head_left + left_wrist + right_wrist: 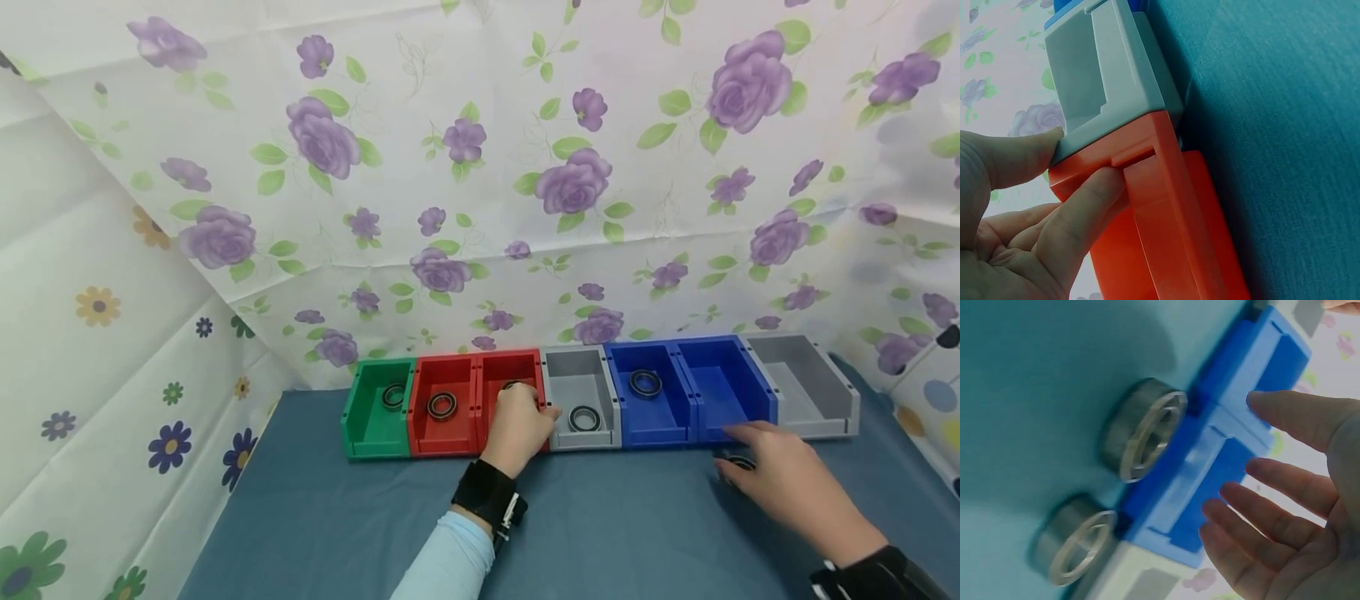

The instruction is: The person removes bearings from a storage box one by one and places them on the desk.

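My left hand is at the wall between a red bin and a grey bin. In the left wrist view, its thumb lies on the grey side and its fingers reach inside the red side, pinching the adjoining walls. A bearing in that red bin is mostly hidden behind the hand. My right hand hovers in front of the blue bin, fingers apart and holding nothing. Beneath it lies a ring-shaped bearing; the right wrist view shows two, a nearer bearing and another bearing.
The bins stand in a row against a flowered cloth backdrop. Single bearings lie in the green bin, the left red bin, the middle grey bin and the left blue bin. Another grey bin ends the row at right.
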`<state>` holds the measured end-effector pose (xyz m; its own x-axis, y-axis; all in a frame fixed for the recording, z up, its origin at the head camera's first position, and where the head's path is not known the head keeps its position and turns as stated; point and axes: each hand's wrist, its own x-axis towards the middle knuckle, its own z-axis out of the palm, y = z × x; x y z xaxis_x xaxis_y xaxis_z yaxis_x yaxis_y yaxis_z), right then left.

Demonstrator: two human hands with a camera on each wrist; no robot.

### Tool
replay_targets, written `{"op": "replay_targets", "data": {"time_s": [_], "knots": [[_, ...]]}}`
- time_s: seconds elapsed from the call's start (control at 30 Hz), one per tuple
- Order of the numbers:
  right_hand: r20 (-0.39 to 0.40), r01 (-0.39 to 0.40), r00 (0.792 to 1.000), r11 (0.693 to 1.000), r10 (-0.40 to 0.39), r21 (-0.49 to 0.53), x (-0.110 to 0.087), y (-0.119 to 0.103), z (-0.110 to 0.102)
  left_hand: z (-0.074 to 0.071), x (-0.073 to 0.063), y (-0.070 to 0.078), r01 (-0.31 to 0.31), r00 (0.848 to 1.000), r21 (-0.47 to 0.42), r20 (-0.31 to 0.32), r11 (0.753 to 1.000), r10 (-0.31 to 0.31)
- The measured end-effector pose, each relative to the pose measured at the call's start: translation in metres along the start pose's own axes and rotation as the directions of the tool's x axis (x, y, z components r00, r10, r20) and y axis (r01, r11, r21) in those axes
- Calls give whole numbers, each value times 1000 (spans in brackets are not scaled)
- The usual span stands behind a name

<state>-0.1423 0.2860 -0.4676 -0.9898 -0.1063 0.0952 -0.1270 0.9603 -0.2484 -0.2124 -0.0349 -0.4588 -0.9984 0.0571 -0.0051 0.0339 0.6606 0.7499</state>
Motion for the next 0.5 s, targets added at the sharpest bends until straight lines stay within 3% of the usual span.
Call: {"op": "replay_targets", "data": {"time_s": [0.3,0.5], "knots": [[-145,118,982,993,-117,-4,20,-33,-16,1,1,-2,-43,999,22,-20,999,43],[-168,153,975,988,-147,22,39,-55,-15,1,1,-3,-38,999,20,-20,999,39]]}}
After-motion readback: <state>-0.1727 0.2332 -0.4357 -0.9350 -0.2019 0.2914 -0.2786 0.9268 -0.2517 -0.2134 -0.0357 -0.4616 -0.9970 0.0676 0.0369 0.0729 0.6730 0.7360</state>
